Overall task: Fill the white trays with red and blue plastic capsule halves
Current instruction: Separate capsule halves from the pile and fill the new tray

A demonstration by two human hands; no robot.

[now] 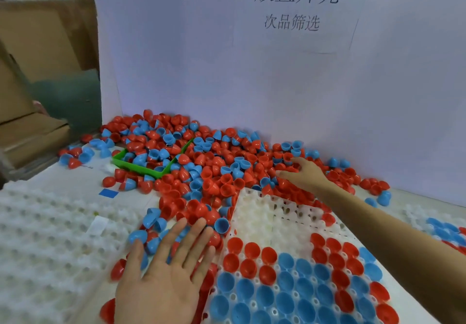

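Left hand [164, 270] lies flat, fingers straight and spread, pressing glossy red and blue capsule halves [201, 172] just left of the white tray [267, 220]. Right hand [300, 172], beyond the tray, fingers curled into the heap; grip unclear. The knobbly tray's near cups hold domed halves.
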